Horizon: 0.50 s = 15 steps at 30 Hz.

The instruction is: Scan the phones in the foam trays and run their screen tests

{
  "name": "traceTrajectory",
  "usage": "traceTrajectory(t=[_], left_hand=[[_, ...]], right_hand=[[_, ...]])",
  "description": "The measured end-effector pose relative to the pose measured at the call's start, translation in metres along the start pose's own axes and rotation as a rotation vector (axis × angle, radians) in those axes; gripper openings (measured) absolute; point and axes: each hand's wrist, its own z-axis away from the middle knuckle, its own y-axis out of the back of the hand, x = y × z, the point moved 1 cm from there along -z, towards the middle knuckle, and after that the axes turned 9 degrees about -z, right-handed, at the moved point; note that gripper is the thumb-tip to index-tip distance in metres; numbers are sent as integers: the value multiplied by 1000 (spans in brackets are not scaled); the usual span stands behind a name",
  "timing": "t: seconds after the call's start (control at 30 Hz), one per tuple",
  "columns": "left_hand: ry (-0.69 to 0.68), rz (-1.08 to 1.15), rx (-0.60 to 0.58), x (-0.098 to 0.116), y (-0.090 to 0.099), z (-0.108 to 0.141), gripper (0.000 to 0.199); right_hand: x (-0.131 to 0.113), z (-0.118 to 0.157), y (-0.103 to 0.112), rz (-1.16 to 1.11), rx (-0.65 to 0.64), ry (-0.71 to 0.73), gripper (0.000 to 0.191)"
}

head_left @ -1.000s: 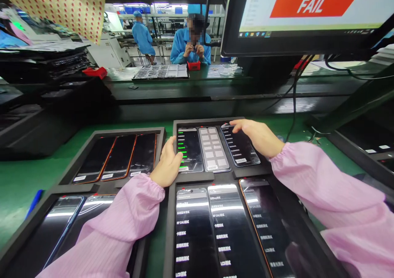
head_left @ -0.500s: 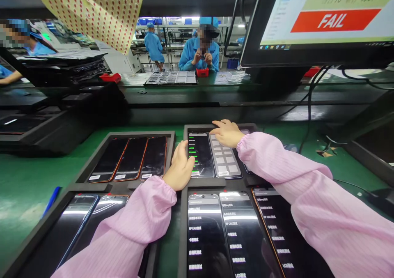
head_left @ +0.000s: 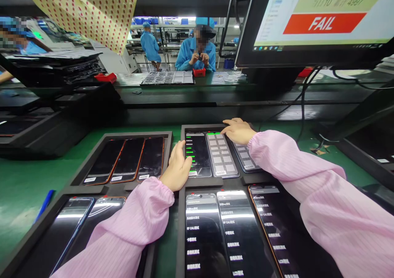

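My left hand (head_left: pixel 177 166), in a pink sleeve, rests on the left wall of a dark foam tray (head_left: pixel 201 182). Its fingers are stretched out, with the thumb near a smartphone (head_left: pixel 201 159) showing green and white text lines. My right hand (head_left: pixel 238 131) lies with fingers spread over the tray's far side, a fingertip by the top right corner of the middle smartphone (head_left: pixel 223 155). That screen shows grey blocks with a green strip along the top. A third smartphone (head_left: pixel 246 157), also with grey blocks, is partly hidden under my right hand and sleeve. Neither hand holds anything.
Nearer me, several phones with white text lists (head_left: pixel 201 233) lie in a foam tray. On the left, another tray (head_left: pixel 168 146) holds three dark phones (head_left: pixel 127 159); a blue pen (head_left: pixel 44 206) lies beside. A monitor (head_left: pixel 323 23) reads FAIL. A co-worker (head_left: pixel 197 50) sits opposite.
My right hand has moved right, from the middle phone toward the third one, uncovering more of both. A green strip now shows atop the middle screen. My left hand stays at the tray wall.
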Motion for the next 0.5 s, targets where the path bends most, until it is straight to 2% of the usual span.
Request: traceTrajectory(t=[0.33, 0.5], left_hand=[[-12, 17, 0, -2, 0, -1, 57], [-13, 13, -4, 0, 0, 0, 56]], right_hand=[[1, 16, 0, 66, 24, 63, 40], [-8, 16, -5, 41, 8, 93, 41]])
